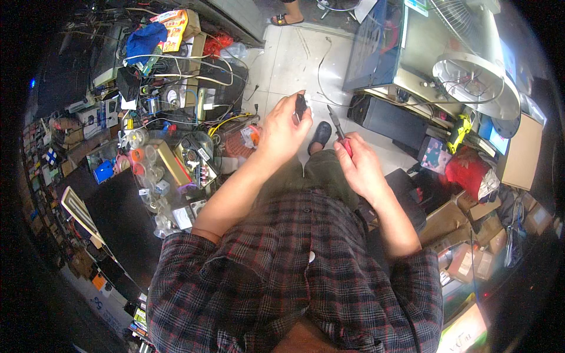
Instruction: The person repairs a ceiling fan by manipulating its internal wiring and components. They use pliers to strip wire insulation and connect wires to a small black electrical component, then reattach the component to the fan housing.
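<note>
My left hand [278, 134] is raised in front of me, its fingers closed around a small black object [301, 107]. A bit of white shows beside that object's far end, but its kind is too small to make out. In my right hand [362, 167] is a red-handled tool [336, 122] with a long dark, narrow end. Its tip points away from me and slightly left. The tool and the black object are apart. My palm and fingers hide most of the red handle.
On the left, a cluttered bench bears clear round containers [149, 170], a tray of small parts [197, 156] and tangled cables. To the right stand a glass-sided case [376, 44], a white fan [477, 85] and cardboard boxes [447, 226]. A cable [321, 67] lies on the tiled floor [288, 70]; another person's sandaled foot [287, 19] is beyond.
</note>
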